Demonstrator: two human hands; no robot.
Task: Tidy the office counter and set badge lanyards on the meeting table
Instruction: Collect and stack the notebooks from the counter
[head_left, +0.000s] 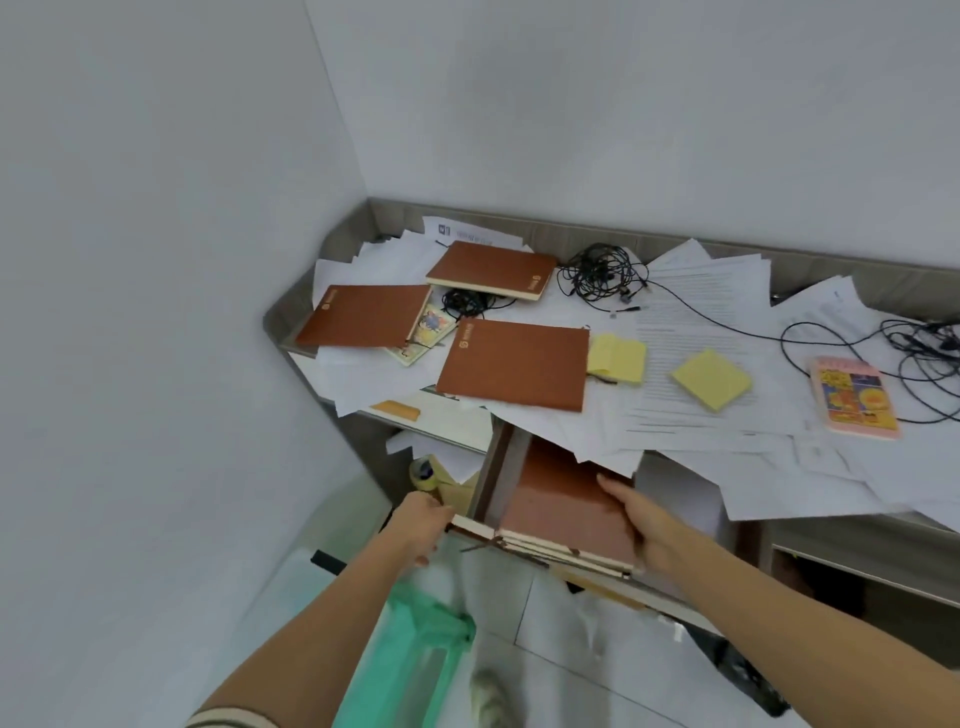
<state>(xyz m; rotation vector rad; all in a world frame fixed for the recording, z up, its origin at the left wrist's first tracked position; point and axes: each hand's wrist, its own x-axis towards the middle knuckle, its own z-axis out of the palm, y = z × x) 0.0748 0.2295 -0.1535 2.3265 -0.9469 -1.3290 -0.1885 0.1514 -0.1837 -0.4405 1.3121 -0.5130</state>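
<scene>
The tidying is barely getting going, I'd say. The person is standing at the open drawer (498, 483) under the counter (571, 234), holding a stack of brown notebooks (561, 499) inside it. The right hand (644, 525) is gripping the stack's right edge, with the thumb lying across the top cover and the other fingers hidden beyond it. The left hand (423, 525) is curling its fingers round the drawer's front corner, though blur is softening that. The stack is showing what look like three notebooks at its near edge. Waiting on the counter are three loose notebooks (514, 364), two yellow sticky-note pads (711, 379) and two colourful booklets (854, 397), one of them half tucked under a notebook. There are also three tangles of black cable (602, 280) and a sprawl of loose papers (701, 322), too many to count. No badge lanyards are showing anywhere, nor the meeting table, so that whole half is looking untouched.
</scene>
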